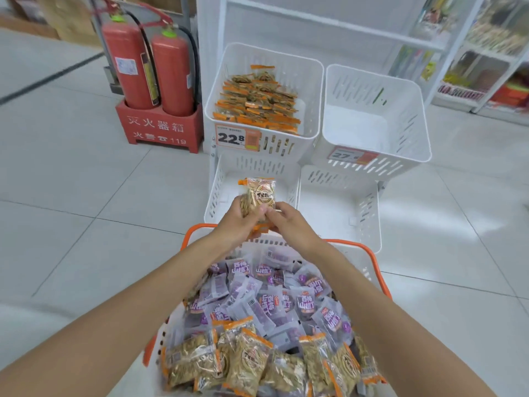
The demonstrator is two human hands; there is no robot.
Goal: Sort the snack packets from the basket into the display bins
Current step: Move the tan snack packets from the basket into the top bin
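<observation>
My left hand (236, 220) and my right hand (289, 222) together hold a small stack of orange-edged seed packets (260, 193) upright, above the far rim of the orange-rimmed white basket (369, 255). The basket holds several purple-and-white packets (269, 296) at the back and orange-edged seed packets (246, 362) at the front. Beyond my hands is the lower left white bin (220, 184). The upper left bin (310, 90) holds several orange-edged packets (257, 101). The upper right bin (412, 116) and lower right bin (369, 207) show no packets.
Two red fire extinguishers (148, 67) stand in a red box (160, 127) left of the bins. Price tags (237, 137) hang on the upper bins. White store shelves with goods (492, 53) rise at the right. Tiled floor surrounds the basket.
</observation>
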